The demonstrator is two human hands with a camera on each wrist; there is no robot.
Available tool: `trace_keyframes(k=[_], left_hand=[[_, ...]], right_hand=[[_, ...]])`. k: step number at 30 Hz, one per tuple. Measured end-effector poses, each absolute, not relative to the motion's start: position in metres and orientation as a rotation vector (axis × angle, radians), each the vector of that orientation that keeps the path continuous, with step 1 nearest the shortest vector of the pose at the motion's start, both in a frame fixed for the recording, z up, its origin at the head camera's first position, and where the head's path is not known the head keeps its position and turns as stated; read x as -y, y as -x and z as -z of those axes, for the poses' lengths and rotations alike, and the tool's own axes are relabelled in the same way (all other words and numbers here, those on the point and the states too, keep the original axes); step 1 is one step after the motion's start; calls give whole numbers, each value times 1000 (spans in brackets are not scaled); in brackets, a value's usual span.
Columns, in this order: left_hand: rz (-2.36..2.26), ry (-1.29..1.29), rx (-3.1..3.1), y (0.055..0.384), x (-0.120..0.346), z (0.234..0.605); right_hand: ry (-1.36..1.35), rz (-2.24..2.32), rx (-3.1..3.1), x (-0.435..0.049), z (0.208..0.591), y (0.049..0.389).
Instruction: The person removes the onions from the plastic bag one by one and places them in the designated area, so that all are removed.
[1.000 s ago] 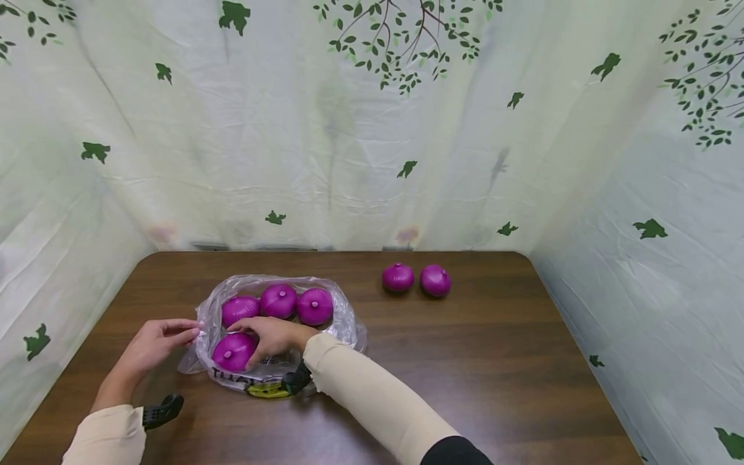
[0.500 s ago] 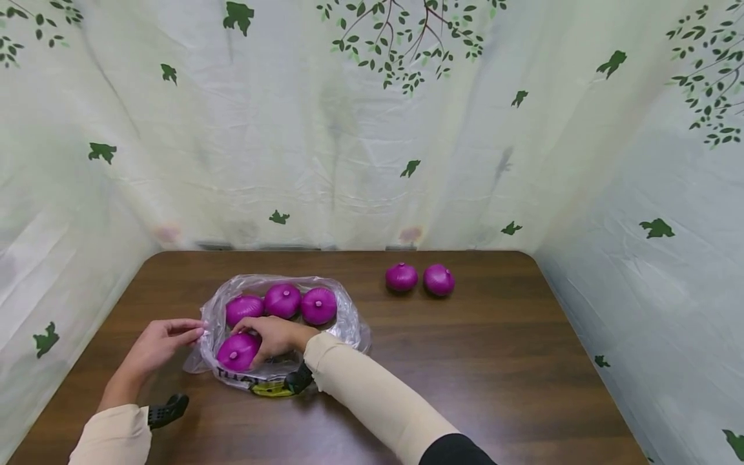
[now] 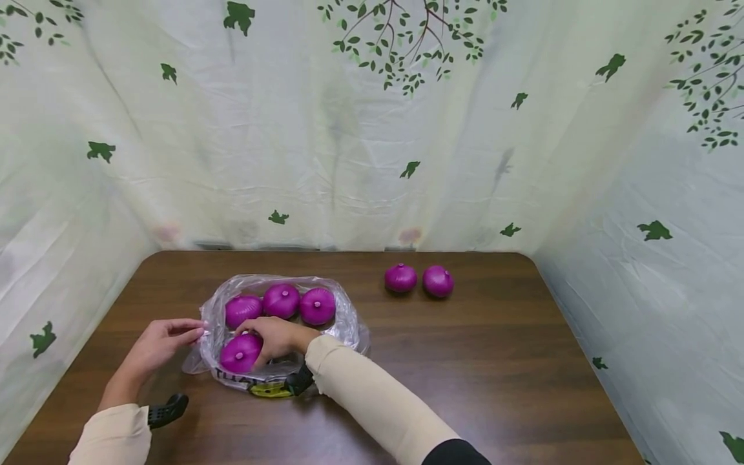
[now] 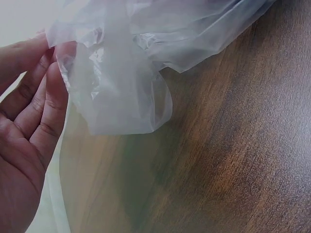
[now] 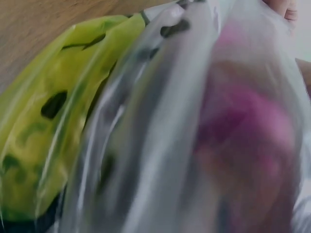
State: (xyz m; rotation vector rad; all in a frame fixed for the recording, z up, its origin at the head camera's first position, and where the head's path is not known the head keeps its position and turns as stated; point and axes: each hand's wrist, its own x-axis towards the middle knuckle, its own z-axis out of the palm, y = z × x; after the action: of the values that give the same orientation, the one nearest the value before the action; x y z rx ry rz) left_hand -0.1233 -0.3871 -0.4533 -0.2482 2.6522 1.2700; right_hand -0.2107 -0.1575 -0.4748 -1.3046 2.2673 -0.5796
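A clear plastic bag point(image 3: 352, 326) lies open on the table, its mouth spread wide, with printed black letters and a yellow-green patch along the near side. My left hand point(image 3: 152, 349) pinches the bag's left edge between thumb and fingers; the left wrist view shows the thin film point(image 4: 114, 99) hanging from the fingertips. Inside the bag, my right hand point(image 3: 280, 337) grips the near-left purple onion point(image 3: 238, 356), fingers over its far side and thumb at its right. Through the plastic, the right wrist view shows a blurred purple onion point(image 5: 248, 116). Three more onions point(image 3: 281, 300) sit along the bag's far side.
Two loose purple onions point(image 3: 401, 278) stand side by side on the brown wooden table point(image 3: 494, 361), right of the bag near the back edge. Pale leaf-printed curtains point(image 3: 360, 129) enclose the table at the back and sides.
The gripped onion has shifted slightly to the right within the bag, under my right hand. My left hand keeps its pinch on the bag's edge. The head view has turned slightly.
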Motion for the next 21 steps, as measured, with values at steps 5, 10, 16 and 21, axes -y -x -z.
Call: trace_keyframes(k=[5,10,16,21], left_hand=[[-1268,254,-2648,123,387,452],[-1262,260,-2656,124,387,451],[-1212,253,-2689,125,387,450],[-1196,236,-2703,125,389,450]], right_hand=[[1261,607,-2246,150,474,210],[1243,658,-2234,144,472,210],[1268,669,-2229,137,473,211],[1237,739,-2202,128,467,215]])
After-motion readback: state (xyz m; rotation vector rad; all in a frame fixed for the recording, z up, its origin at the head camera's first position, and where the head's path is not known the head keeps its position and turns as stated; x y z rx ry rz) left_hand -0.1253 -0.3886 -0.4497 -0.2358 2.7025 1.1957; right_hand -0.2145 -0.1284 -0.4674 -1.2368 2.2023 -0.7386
